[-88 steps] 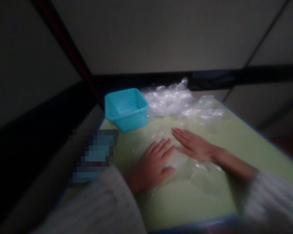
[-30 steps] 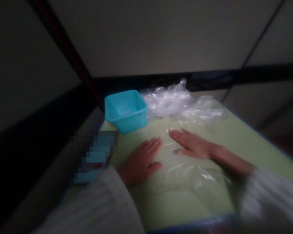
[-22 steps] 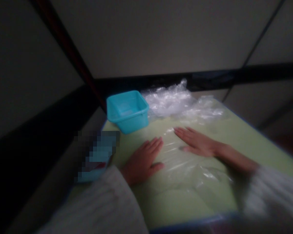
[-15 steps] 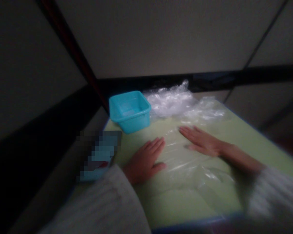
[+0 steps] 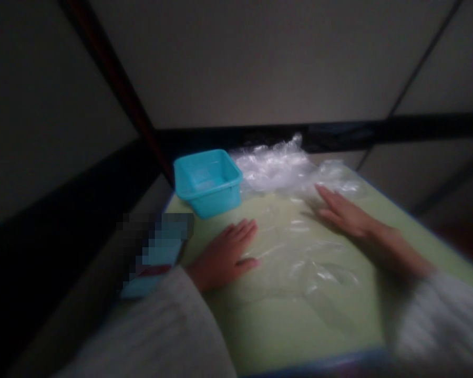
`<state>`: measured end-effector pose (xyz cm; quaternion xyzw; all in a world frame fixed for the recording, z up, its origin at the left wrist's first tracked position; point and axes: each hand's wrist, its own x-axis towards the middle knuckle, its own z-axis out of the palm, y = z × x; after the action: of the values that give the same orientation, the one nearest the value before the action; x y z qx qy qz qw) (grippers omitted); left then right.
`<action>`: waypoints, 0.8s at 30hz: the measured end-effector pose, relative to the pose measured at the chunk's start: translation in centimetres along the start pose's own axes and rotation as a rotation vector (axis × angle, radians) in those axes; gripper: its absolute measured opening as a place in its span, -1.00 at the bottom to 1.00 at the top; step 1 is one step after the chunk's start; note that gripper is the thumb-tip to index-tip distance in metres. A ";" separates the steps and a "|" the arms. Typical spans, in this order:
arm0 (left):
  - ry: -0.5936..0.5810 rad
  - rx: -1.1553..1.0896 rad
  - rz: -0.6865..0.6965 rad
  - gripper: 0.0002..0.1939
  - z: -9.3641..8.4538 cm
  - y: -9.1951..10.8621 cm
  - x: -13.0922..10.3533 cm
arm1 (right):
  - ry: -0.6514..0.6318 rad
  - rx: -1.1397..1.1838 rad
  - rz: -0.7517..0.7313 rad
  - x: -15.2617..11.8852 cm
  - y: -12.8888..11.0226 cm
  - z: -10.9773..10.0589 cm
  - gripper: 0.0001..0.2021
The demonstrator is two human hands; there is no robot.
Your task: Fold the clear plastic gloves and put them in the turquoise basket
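A clear plastic bag (image 5: pixel 291 262) lies spread and wrinkled on the yellow-green tabletop (image 5: pixel 284 336). My left hand (image 5: pixel 224 257) rests palm down at the bag's left edge, fingers stretched out and thumb apart. Over the right side of the bag, my right hand (image 5: pixel 345 212) is open, its fingers extended toward the far end and slightly raised. Neither hand grips anything. Behind the hands sits a heap of crumpled clear plastic (image 5: pixel 276 165), and my right fingertips are near its front edge.
A turquoise plastic basin (image 5: pixel 216 202) stands at the table's far left corner. Left of my left forearm lies a pale blue flat item (image 5: pixel 163 239), blurred by pixels. A wall (image 5: pixel 260 63) rises behind the table.
My right hand has lifted and shifted right and away across the bag. My left hand has slid slightly left. The bag's wrinkles have changed.
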<state>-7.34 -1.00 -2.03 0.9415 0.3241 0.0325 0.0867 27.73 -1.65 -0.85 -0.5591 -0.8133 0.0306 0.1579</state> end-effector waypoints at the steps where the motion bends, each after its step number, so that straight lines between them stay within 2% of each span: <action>1: 0.023 -0.004 -0.004 -0.29 -0.2 0.1 0.0 | 0.016 0.032 0.008 0.1 -0.7 -0.3 -0.33; 3: 0.086 -0.018 0.004 -0.32 -0.6 0.7 0.2 | 0.015 0.109 -0.026 0.3 -2.4 -0.5 -0.39; 6: 0.149 -0.051 0.049 -0.40 -0.8 2.6 0.7 | -0.060 0.233 -0.102 0.6 -4.3 -0.9 -0.55; 9: 0.125 -0.068 0.112 -0.40 -0.3 4.4 1.0 | -0.155 0.354 -0.064 0.6 -4.2 -1.8 -0.66; 12: 0.075 -0.065 0.163 -0.36 0.5 4.8 1.1 | -0.265 0.463 -0.008 0.1 -3.1 -2.5 -0.70; 16: 0.039 -0.049 0.162 -0.30 0.9 4.6 1.1 | -0.380 0.590 0.021 -0.2 -2.6 -1.3 -0.73; 21: 0.011 -0.038 0.142 -0.28 0.6 4.7 1.1 | -0.347 0.678 0.095 -0.2 -3.2 1.2 -0.79; 24: 0.019 -0.041 0.151 -0.29 0.6 4.8 1.1 | -0.346 0.689 0.099 -0.2 -3.5 1.3 -0.82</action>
<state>-3.56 -4.13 -1.76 0.9609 0.2523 0.0543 0.1004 24.25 -3.02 -1.33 -0.4982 -0.7421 0.4035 0.1954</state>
